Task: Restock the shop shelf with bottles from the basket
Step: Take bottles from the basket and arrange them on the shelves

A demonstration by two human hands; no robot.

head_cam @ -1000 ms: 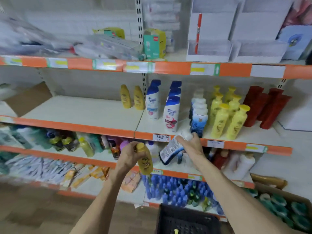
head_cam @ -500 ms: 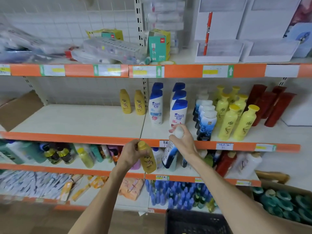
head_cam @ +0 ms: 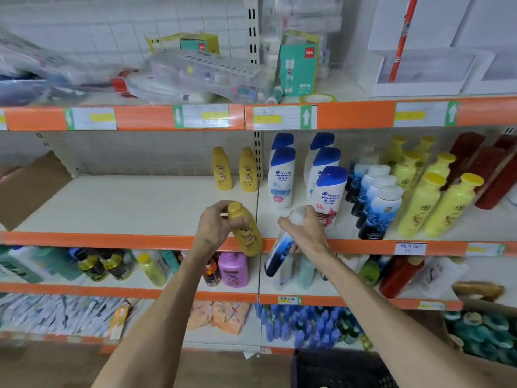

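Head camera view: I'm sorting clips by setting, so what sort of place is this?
Most likely a small shop's toiletries aisle: orange-edged shelves carrying price labels, rows of identical shampoo bottles, and a black basket below.

Left hand [head_cam: 213, 229] clasping yellow bottle [head_cam: 246, 229], right hand [head_cam: 306, 233] clasping blue-white bottle [head_cam: 281, 249], before orange-edged shelf [head_cam: 126, 238].

A shop: orange-edged shelves [head_cam: 123, 238] with price labels [head_cam: 410, 248] and rows of shampoo bottles [head_cam: 280, 180].
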